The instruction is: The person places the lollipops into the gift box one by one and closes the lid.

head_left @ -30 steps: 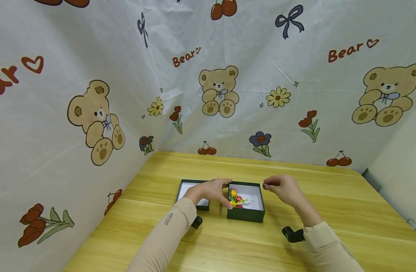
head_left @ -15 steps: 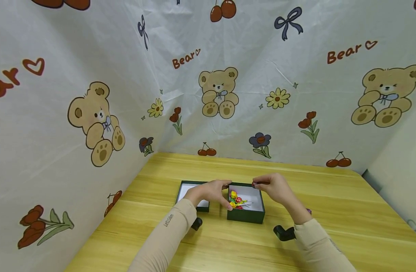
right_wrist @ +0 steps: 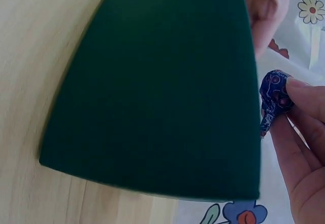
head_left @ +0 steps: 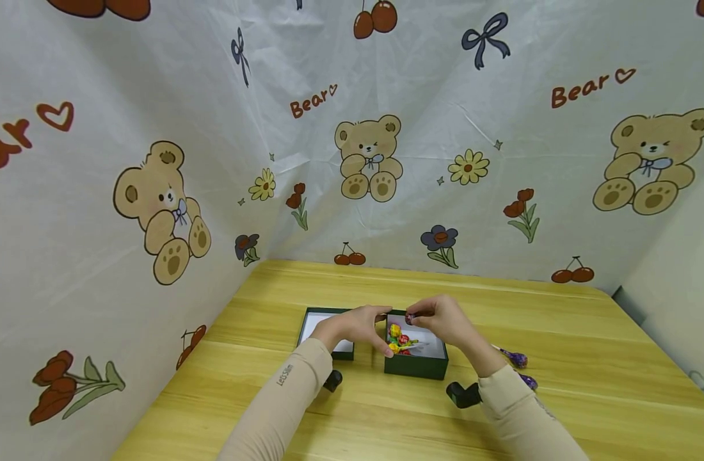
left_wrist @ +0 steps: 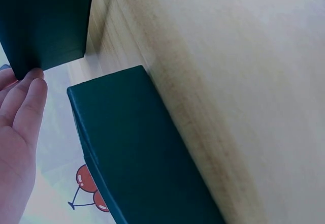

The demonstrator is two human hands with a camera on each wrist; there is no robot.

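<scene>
A dark green box (head_left: 415, 367) with a white inside stands in the middle of the table. Several lollipops (head_left: 395, 330) in yellow, red and green wrappers lie at its left inside. My left hand (head_left: 360, 323) spans the box's left side, thumb at the front corner and fingers at the back one. In the left wrist view its fingertips (left_wrist: 36, 73) touch the green wall. Over the box's open top, my right hand (head_left: 444, 318) pinches a lollipop (right_wrist: 275, 94) by its dark blue-purple wrapped head. The right wrist view shows it beside the wall; its stick is mostly hidden.
A shallower green box or lid (head_left: 344, 354), white inside, lies to the left, partly behind my left hand. Purple-wrapped lollipops (head_left: 516, 359) lie on the table (head_left: 582, 358) beyond my right forearm. A bear-printed cloth (head_left: 306, 128) hangs behind the table.
My right hand has moved left with the lollipop, from beside the box's right edge to over its inside. Lollipops behind the right forearm have come into view. The left hand has stayed put.
</scene>
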